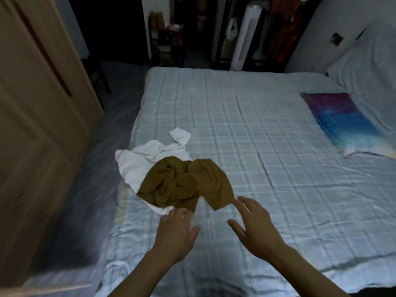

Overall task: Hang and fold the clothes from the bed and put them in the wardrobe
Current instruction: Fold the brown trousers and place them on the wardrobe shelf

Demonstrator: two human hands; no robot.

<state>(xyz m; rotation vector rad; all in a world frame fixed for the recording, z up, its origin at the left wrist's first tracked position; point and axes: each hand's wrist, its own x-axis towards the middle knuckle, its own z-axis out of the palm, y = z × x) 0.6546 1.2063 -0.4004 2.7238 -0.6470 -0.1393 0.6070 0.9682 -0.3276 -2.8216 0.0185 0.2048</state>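
The room is dim and the far end is hard to read. The open wardrobe (267, 28) behind the bed shows only dark shapes of hanging clothes; individual garments there cannot be told apart. A wooden door (38, 103) fills the left edge and is cut off by the frame. The pillow (368, 67) at the upper right is partly out of view. Much of the white garment (137, 166) is covered by the brown one, so its full shape cannot be made out.

The brown garment (186, 185) lies crumpled near the left side of the bed (278, 125), on top of the white garment, both resting on the pale checked cover. A purple and blue cloth (342, 121) lies flat well apart, toward the pillow.

Both forearms enter from the bottom edge and reach forward over the cover. The left hand (174, 234) is palm down, fingers loosely spread, with its fingertips at the near edge of the brown garment; whether they touch it cannot be told. The right hand (255, 224) is also palm down with fingers spread and thumb out, its foremost fingertip at the near right corner of the brown garment. Neither hand holds anything.
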